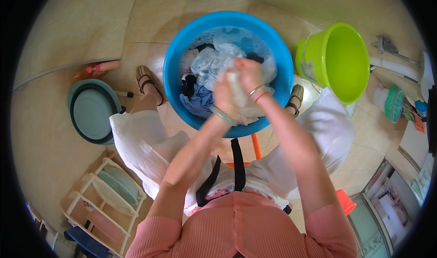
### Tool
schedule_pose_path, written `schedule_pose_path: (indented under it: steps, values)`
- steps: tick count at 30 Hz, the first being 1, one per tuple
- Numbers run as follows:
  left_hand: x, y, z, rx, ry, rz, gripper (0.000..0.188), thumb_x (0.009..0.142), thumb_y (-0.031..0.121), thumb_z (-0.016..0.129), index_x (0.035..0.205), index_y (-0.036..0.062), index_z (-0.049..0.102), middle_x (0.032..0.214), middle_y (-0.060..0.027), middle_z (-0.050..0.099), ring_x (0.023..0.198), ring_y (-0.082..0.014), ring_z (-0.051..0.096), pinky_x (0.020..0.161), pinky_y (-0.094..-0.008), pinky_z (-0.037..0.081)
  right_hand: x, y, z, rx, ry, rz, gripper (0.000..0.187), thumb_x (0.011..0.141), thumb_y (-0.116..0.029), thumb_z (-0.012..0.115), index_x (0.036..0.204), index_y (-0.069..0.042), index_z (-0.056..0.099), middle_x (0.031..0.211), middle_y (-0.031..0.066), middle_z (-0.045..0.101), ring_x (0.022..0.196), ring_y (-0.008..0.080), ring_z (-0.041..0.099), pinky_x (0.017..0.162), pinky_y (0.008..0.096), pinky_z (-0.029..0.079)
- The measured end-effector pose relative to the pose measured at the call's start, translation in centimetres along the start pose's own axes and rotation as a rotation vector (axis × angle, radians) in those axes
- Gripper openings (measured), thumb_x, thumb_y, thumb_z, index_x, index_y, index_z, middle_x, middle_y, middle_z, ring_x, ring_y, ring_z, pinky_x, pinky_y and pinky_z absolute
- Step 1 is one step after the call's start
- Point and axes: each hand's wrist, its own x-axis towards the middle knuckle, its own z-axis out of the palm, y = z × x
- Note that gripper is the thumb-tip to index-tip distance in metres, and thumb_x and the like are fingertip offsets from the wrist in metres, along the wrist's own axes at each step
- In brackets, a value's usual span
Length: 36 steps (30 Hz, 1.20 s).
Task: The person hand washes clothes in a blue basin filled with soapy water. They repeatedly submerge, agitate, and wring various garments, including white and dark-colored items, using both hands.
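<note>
Grasping hands: left hand (224, 95) and right hand (250, 76) both closed around one white cloth (238, 90); fingertips blurred.
White cloth: between the hands, over one blue basin (170, 71).
Clothes (200, 99): heaped in the basin, exact count unclear.
Bucket (314, 55): one, lime green, right of the basin.
Bangles: one green (224, 116), left wrist; one silver (256, 90), right.

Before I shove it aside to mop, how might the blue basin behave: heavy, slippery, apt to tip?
The blue basin is probably heavy: wet-looking laundry and froth lie in it. Its smooth rim may be slippery if wet. Its wide, round shape suggests it would slide rather than tip.
</note>
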Motion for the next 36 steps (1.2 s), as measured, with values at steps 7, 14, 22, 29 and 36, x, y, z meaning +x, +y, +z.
schedule_pose_path:
  steps: [7,14,22,29,36]
  values:
    - [1.5,1.3,-4.7,-0.195,-0.162,0.042,0.035,0.095,0.033,0.045,0.106,0.0032,0.059,0.091,-0.0068,0.059,0.091,-0.025,0.059,0.077,-0.0342,0.048,-6.4,-3.0,4.4,-0.499,0.071,-0.508,0.018,0.088,-0.014,0.057,0.074,-0.003,0.054,0.078,0.0195,0.059,0.072,0.0397,0.059,0.062,0.0437,0.047]
    - [0.0,-2.0,0.3,0.118,0.3,-0.009,0.026,0.093,0.025,0.051,0.103,0.0027,0.06,0.093,-0.0045,0.061,0.084,-0.0132,0.057,0.073,-0.0273,0.046,-1.4,-0.9,-1.3,-0.645,0.079,-0.286,0.027,0.092,-0.021,0.05,0.075,-0.003,0.057,0.072,0.0216,0.06,0.066,0.0397,0.059,0.056,0.0465,0.045]
    - [1.5,1.3,-5.7,-0.136,-0.314,0.179,0.029,0.096,0.029,0.046,0.112,0.0073,0.056,0.1,-0.0078,0.061,0.097,-0.0205,0.06,0.085,-0.034,0.049,-8.2,-5.7,6.2,-0.514,-0.074,-0.578,0.023,0.091,-0.021,0.051,0.076,-0.004,0.055,0.073,0.0186,0.059,0.07,0.0395,0.058,0.06,0.0478,0.046]
    - [-0.6,-1.4,-1.0,-0.115,0.162,-0.156,0.025,0.096,0.028,0.049,0.108,0.0079,0.058,0.099,-0.0008,0.062,0.09,-0.0158,0.06,0.079,-0.0313,0.05,-1.9,-0.3,-0.4,-0.648,0.131,-0.209,0.028,0.091,-0.022,0.05,0.073,-0.003,0.058,0.074,0.0196,0.063,0.073,0.0351,0.063,0.061,0.0441,0.048]
    - [2.8,1.6,-6.6,-0.367,-0.548,0.041,0.024,0.092,0.03,0.051,0.091,0.0082,0.061,0.086,-0.0034,0.062,0.077,-0.0159,0.058,0.071,-0.0335,0.048,-6.8,-4.7,5.4,-0.486,-0.065,-0.569,0.029,0.091,-0.022,0.052,0.07,-0.002,0.055,0.075,0.0214,0.062,0.071,0.0363,0.061,0.059,0.044,0.045]
